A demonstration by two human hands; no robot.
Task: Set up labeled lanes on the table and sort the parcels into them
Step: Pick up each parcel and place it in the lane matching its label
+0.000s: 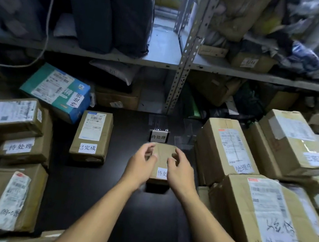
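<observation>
A small brown parcel [163,155] with a white 待处… label lies at the middle of the black table [99,195], just in front of a small standing sign [158,137] reading 待处理. My left hand [140,164] grips its left side and my right hand [180,170] grips its right side, fingers curled over the top. Both hands hide the parcel's side edges, and a dark shadow lies under its near end.
A parcel labelled 已完成 [91,137] lies left of centre. Boxes labelled 待处理 [11,115] and a blue box [58,91] crowd the left. Large boxes labelled 处理中 [227,151] are stacked on the right. Clear acrylic stands [189,134] sit behind. Metal shelving [182,65] rises beyond.
</observation>
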